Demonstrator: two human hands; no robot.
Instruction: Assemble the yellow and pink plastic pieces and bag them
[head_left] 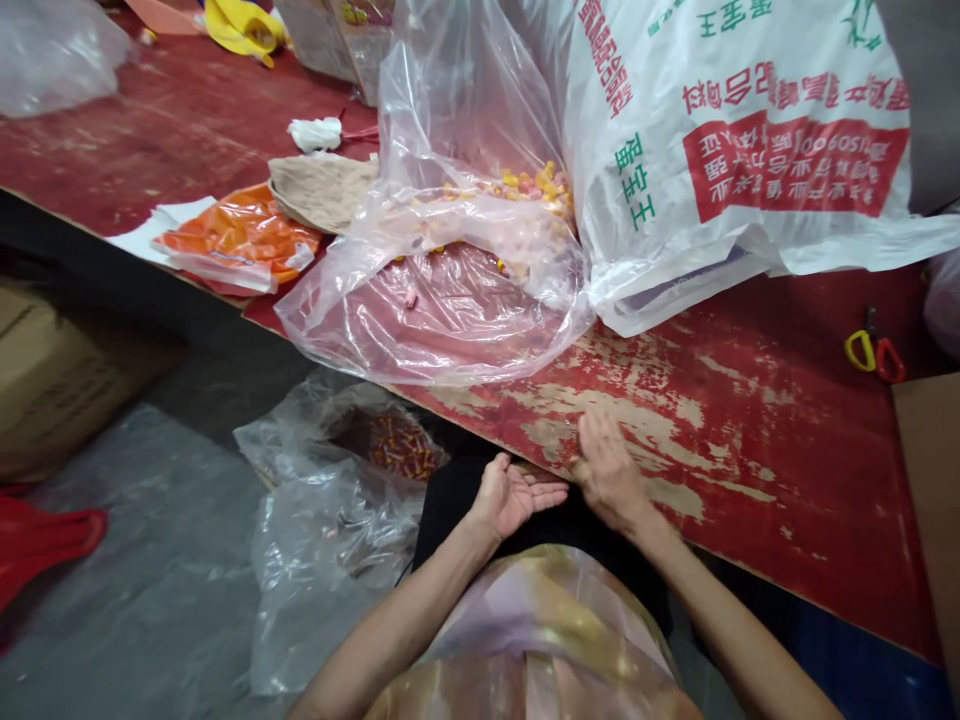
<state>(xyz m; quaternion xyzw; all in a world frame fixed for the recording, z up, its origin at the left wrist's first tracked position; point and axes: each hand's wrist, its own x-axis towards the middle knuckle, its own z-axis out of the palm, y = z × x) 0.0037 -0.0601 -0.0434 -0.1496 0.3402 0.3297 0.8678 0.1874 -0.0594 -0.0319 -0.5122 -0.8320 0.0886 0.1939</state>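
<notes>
My left hand is cupped palm up just below the near edge of the worn red table, fingers apart, nothing visible in it. My right hand lies flat, palm down, on the table edge right beside it, fingers stretched out. Beyond them a clear plastic bag lies open on the table with small yellow, pink and orange pieces inside. A large white printed sack leans against it on the right.
An orange packet and a tan cloth lie at the left of the table. Yellow and red scissors sit far right. On the floor, a clear bag holds red-yellow pieces; a cardboard box stands left.
</notes>
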